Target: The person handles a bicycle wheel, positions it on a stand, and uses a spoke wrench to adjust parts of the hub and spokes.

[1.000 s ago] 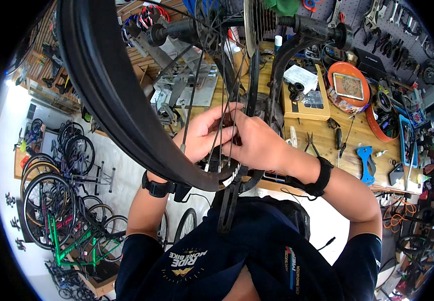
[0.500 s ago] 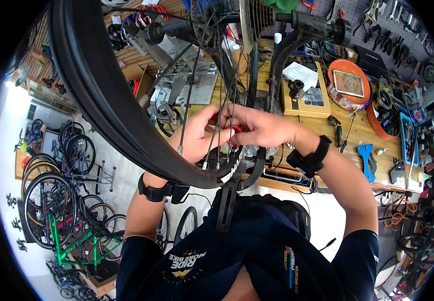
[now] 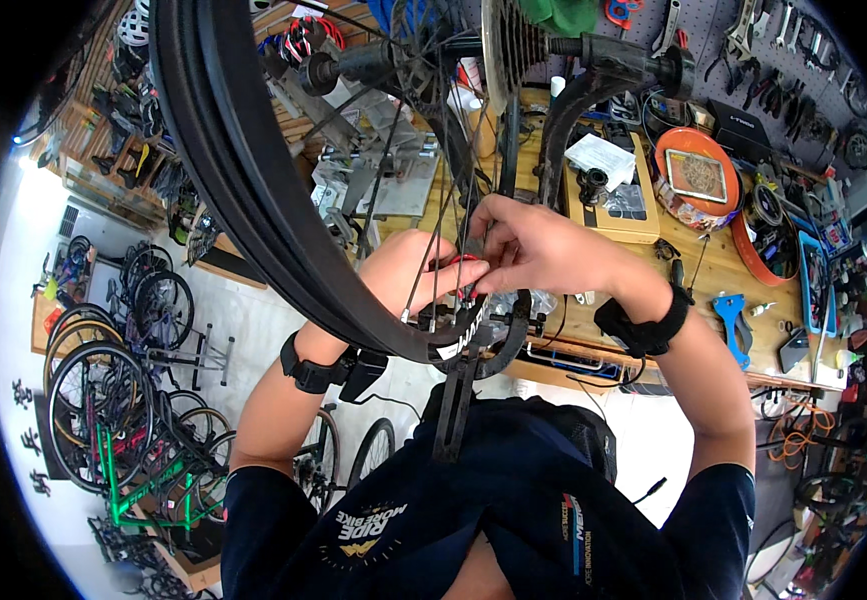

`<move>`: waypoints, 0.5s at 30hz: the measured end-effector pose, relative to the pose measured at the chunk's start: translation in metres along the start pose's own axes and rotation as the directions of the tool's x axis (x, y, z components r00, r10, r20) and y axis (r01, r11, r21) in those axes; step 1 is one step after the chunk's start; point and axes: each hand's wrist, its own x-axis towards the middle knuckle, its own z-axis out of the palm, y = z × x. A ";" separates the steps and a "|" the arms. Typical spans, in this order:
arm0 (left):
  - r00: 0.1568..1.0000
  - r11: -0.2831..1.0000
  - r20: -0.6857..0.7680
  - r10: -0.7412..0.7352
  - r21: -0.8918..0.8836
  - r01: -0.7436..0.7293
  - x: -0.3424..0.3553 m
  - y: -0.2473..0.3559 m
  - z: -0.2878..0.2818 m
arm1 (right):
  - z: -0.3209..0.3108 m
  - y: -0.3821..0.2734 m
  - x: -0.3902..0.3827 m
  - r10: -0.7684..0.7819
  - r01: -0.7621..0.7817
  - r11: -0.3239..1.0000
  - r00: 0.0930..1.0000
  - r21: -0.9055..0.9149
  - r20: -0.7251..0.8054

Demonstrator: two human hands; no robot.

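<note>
A bicycle wheel with a black rim [image 3: 253,215], thin dark spokes and a cassette [image 3: 515,55] sits upright in a dark truing stand [image 3: 563,125]. Near the rim's lower end, both hands meet among the spokes around a small red spoke wrench [image 3: 466,259]. My left hand [image 3: 403,270] reaches in from the left behind some spokes, thumb and fingers pinching the wrench. My right hand [image 3: 543,250] is curled in from the right, its fingertips closed at the wrench beside a spoke. Fingers cover most of the wrench, so its exact grip on the spoke is hidden.
The wooden workbench [image 3: 673,320] carries a cardboard box [image 3: 613,225], orange round containers [image 3: 698,160], a blue tool [image 3: 731,325] and a blue tray [image 3: 815,280]. Hand tools hang on the pegboard [image 3: 713,20]. Several bicycles [image 3: 103,400] stand at left.
The wheel and stand appear slightly shifted in view. My right hand has shifted slightly right, its index finger now more bent; my left hand has dropped a little, still at the red wrench.
</note>
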 end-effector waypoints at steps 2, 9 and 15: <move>0.996 0.997 -0.064 0.056 -0.051 -0.060 0.000 -0.005 0.005 | -0.002 0.000 -0.006 0.010 -0.012 0.998 0.999 -0.055 -0.044; 0.989 0.990 -0.127 0.075 0.127 -0.059 -0.002 0.001 0.007 | -0.001 0.007 -0.018 0.047 -0.051 0.997 0.997 -0.063 -0.068; 0.954 0.976 -0.270 0.132 0.204 -0.078 -0.005 0.009 0.017 | 0.004 -0.004 -0.017 0.094 -0.097 0.993 0.994 -0.074 -0.048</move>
